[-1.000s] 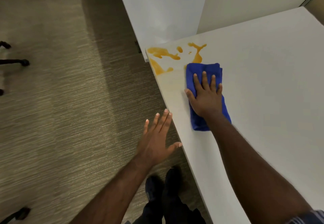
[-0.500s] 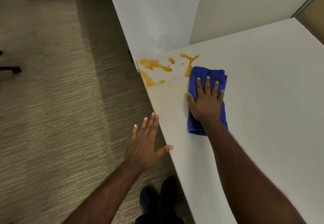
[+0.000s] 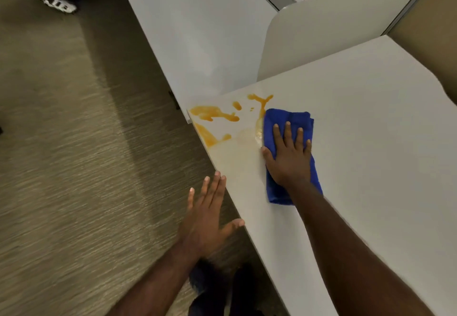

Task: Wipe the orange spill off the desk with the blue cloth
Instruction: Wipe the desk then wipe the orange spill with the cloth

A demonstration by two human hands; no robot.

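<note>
Head view, desk corner. I see the right hand point(image 3: 289, 157) pressed flat, fingers spread, on the folded blue cloth point(image 3: 289, 127); it is a palm-down press, not a clenched grasp. The cloth lies on the white desk point(image 3: 358, 142), its far-left corner touching the stem of the Y-shaped streak of the orange spill point(image 3: 215, 114). The rest of the spill sits to the cloth's left, reaching the desk corner and running along the front edge. A faint pale-yellow film point(image 3: 237, 142) covers the surface between cloth and edge. The left hand point(image 3: 207, 219) hovers open off the desk, over the carpet point(image 3: 74, 167), holding nothing, its thumb tip just beside the desk edge.

Risks, as I judge them: a leftward stroke could push liquid over the edge onto the carpet, since the thickest patches lie at the rim. A flat press without a grip may let the cloth slip or unfold. A soaked cloth face would probably smear the film wider rather than lift it.

Containers: none in view; the spill lies bare on the desk.
</note>
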